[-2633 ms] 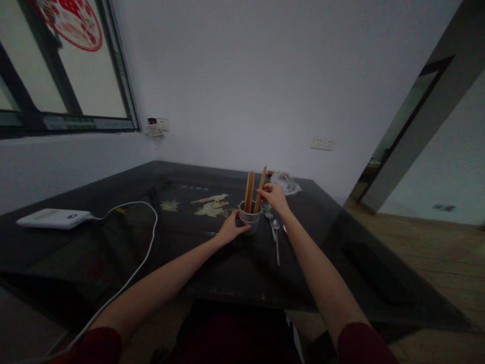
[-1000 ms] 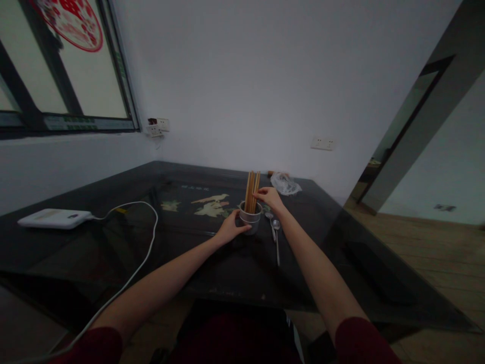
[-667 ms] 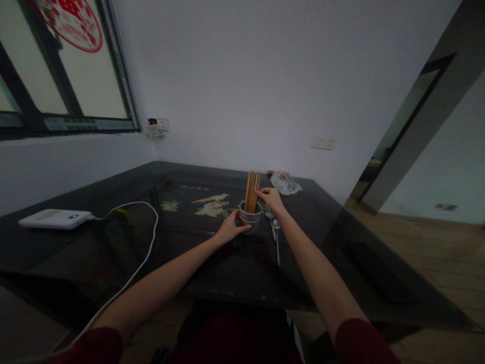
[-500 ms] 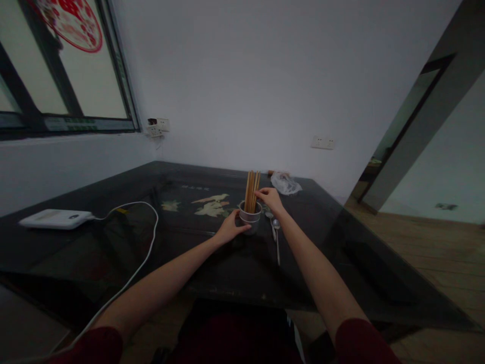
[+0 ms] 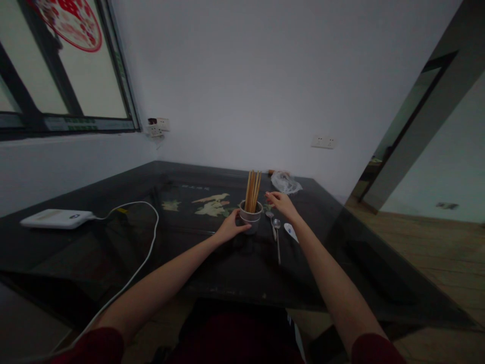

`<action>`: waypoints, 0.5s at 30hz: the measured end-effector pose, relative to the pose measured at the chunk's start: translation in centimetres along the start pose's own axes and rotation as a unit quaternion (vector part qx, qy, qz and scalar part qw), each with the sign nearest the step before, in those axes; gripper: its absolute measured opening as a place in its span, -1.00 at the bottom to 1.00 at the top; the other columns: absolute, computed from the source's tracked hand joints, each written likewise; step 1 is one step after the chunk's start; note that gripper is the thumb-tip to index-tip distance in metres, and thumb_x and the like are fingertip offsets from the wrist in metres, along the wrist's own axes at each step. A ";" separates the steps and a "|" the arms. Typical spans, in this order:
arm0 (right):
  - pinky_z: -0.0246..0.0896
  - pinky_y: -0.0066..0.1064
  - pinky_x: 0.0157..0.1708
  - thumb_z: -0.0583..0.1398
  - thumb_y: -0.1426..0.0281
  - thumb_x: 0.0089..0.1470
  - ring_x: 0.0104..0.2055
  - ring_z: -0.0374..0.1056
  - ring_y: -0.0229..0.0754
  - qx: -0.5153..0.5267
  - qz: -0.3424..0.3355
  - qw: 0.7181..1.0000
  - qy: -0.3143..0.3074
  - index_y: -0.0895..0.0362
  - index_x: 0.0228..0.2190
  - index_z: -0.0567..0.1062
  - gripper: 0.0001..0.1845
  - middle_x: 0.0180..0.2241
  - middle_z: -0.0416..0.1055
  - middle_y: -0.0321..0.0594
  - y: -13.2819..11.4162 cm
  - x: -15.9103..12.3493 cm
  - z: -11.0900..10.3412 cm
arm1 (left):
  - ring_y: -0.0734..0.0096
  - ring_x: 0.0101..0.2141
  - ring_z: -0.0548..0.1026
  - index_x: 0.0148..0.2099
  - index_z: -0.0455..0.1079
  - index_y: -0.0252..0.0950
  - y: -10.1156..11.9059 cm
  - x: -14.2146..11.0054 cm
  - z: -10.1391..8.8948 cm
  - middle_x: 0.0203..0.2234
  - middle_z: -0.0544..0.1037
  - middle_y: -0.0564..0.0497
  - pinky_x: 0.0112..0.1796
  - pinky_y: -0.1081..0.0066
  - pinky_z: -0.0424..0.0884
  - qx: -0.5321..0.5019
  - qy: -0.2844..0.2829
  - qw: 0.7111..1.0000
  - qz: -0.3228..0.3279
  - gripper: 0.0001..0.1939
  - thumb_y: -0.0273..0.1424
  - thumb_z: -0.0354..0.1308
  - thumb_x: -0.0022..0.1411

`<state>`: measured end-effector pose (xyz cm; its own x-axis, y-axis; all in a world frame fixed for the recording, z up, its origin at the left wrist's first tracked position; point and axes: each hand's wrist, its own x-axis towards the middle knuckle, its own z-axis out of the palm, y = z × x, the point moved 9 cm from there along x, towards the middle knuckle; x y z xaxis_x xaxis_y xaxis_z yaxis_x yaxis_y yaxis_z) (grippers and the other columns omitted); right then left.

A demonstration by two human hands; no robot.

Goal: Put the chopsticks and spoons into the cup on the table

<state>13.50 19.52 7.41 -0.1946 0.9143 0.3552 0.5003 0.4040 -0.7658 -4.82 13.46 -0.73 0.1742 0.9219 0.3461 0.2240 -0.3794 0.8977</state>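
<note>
My left hand point(image 5: 230, 227) is wrapped around the left side of a grey round utensil holder point(image 5: 250, 216), thumb across its front. Several wooden chopsticks point(image 5: 252, 192) stand upright in the holder, fanning slightly at the top. To the right of the holder, my right hand point(image 5: 281, 202) hovers with loosely bent fingers, apart from the chopsticks and with nothing visible in it. Below it lie two metal spoons point(image 5: 277, 225), bowls pointing away from me. A white spoon with a blue mark point(image 5: 290, 231) rests beside my right forearm, which partly covers it.
A crumpled clear plastic bag point(image 5: 285, 183) lies at the table's back edge by the wall. On the left sits a white power bank point(image 5: 56, 219), its white cable point(image 5: 154, 230) looping toward my left arm. The dark table point(image 5: 182, 268) has a printed bird picture.
My right hand has let go of the chopsticks and moved right. The white spoon has come into view beside my forearm. My left hand stays on the holder.
</note>
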 end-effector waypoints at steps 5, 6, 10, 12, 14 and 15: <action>0.24 -0.43 -0.44 0.12 0.14 -0.01 -0.37 0.41 -0.16 0.049 0.016 0.998 0.018 0.23 -0.31 0.53 -0.57 -0.37 0.51 -0.08 2.4 -4.0 -2.9 | 0.13 -0.03 0.43 0.03 0.20 -0.35 0.2 0.0 0.0 -0.02 0.43 -0.25 -0.01 0.10 0.34 -0.005 -0.004 1.000 -0.004 -0.36 -0.34 0.35 -0.08; 0.24 -0.42 -0.44 0.13 0.15 -0.02 -0.39 0.40 -0.16 0.047 0.026 0.998 0.020 0.24 -0.33 0.54 -0.59 -0.40 0.51 -0.09 3.1 -4.6 -3.2 | 0.13 -0.03 0.43 0.03 0.19 -0.35 0.2 0.0 0.0 -0.01 0.42 -0.25 -0.01 0.10 0.34 -0.004 -0.004 1.000 -0.003 -0.36 -0.33 0.35 -0.08; 0.22 -0.44 -0.48 0.13 0.22 -0.03 -0.46 0.38 -0.19 -0.006 0.059 0.998 0.022 0.23 -0.40 0.54 -0.67 -0.49 0.50 -0.14 5.0 -5.8 -3.2 | 0.12 -0.01 0.42 0.06 0.17 -0.35 0.0 0.0 0.1 0.02 0.39 -0.27 0.01 0.08 0.32 -0.012 -0.014 1.000 -0.012 -0.33 -0.32 0.35 -0.08; 0.21 -0.45 -0.46 0.13 0.27 -0.02 -0.44 0.40 -0.18 -0.052 0.057 0.997 0.030 0.21 -0.40 0.55 -0.71 -0.48 0.50 -0.16 5.2 -5.8 -3.3 | 0.11 0.00 0.41 0.07 0.16 -0.35 -0.1 0.0 0.2 0.02 0.39 -0.28 0.02 0.06 0.31 -0.021 -0.020 0.999 -0.019 -0.31 -0.32 0.36 -0.09; 0.21 -0.46 -0.44 0.14 0.30 -0.02 -0.40 0.41 -0.18 -0.102 0.053 0.992 0.043 0.19 -0.40 0.55 -0.75 -0.47 0.51 -0.17 5.1 -5.7 -3.6 | 0.09 0.02 0.39 0.09 0.15 -0.35 -0.2 0.0 0.2 0.03 0.37 -0.29 0.03 0.05 0.29 -0.024 -0.022 0.999 -0.022 -0.28 -0.32 0.36 -0.09; 0.20 -0.46 -0.42 0.15 0.31 -0.02 -0.39 0.41 -0.18 -0.125 0.051 0.990 0.048 0.18 -0.41 0.55 -0.77 -0.46 0.52 -0.17 5.1 -5.7 -3.7 | 0.08 0.03 0.38 0.10 0.15 -0.35 -0.1 0.1 0.2 0.04 0.36 -0.29 0.04 0.04 0.28 -0.025 -0.022 0.999 -0.022 -0.27 -0.31 0.36 -0.10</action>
<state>20.30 16.26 3.49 -0.0580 0.9383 0.3408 0.7083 0.2792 -0.6483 -4.68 13.56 -0.86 0.2070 0.9326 0.2956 0.1845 -0.3339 0.9244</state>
